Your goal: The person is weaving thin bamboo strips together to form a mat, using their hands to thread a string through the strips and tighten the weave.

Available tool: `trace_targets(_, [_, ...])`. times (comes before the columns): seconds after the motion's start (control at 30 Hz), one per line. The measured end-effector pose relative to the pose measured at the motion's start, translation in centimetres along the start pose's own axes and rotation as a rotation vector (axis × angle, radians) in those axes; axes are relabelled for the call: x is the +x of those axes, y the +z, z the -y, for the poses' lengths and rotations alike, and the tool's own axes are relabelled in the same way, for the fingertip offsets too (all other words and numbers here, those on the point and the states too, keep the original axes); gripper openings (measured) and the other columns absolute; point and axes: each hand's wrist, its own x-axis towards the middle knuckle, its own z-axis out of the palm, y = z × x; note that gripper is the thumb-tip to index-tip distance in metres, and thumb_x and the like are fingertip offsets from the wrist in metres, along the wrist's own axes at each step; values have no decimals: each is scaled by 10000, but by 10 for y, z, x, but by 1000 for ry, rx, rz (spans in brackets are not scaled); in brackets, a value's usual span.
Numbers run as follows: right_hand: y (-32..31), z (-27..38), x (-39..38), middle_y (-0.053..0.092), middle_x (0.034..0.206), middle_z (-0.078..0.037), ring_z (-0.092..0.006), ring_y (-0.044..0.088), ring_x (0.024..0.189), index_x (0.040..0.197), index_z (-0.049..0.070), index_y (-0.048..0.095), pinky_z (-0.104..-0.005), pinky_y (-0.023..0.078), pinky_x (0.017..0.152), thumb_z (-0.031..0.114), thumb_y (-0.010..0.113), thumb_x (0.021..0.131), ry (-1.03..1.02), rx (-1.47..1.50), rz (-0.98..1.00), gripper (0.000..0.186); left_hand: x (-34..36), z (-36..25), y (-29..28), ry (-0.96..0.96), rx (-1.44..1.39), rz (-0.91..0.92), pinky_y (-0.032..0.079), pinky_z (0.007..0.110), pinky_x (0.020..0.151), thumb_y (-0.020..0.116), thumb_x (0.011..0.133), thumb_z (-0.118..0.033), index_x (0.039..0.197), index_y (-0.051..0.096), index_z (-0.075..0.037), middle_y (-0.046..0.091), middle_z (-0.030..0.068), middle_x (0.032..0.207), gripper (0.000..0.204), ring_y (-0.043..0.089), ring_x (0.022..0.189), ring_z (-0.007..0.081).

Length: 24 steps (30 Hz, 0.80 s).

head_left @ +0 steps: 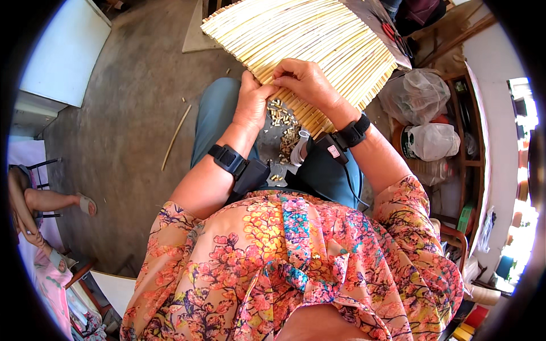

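Observation:
A pale mat of thin parallel sticks [310,37] spans the top middle, above my knees. My left hand [253,103] grips its near edge, thumb pointing toward my right fingers. My right hand [305,85] is closed in a pinch at that same edge, just right of the left thumb; what lies between its fingertips is too small to make out. Short cut stick pieces [280,116] are scattered below the mat, between my legs. Red-handled scissors [389,33] lie beside the mat on a board at the upper right.
A long loose stick [175,138] lies on the concrete floor [125,113]. Another person's leg [54,200] is at the far left. A white cabinet [65,57] is at upper left. Plastic-bagged items [424,136] and wooden shelving [469,163] line the right side.

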Motion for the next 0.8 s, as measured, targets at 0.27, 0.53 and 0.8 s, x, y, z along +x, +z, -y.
trace_targets(0.27, [6,3,0,601,742,-99,-306,595,681,786,58,572,-363,486,605,93,626,735,-250,-210,-95,82,-7,-7,9,-17,10,-55,488,309,836,516,740,79,1074,359,15,510,161,1086,375,552,984,202])
trace_targets(0.53, [-1,28,-18,589,716,-96,-278,598,660,791,42,576,-330,486,593,56,625,741,-217,-25,-159,72,-30,-18,25,5,56,-24,424,296,894,515,739,52,1149,405,17,517,117,1139,426,514,1056,179])
trace_targets(0.8, [2,29,-23,607,716,-103,-275,613,671,774,56,600,-333,500,607,81,643,718,-110,-89,-135,75,-34,-12,21,29,108,-49,470,272,806,516,760,62,1070,389,22,533,146,1061,337,555,946,166])
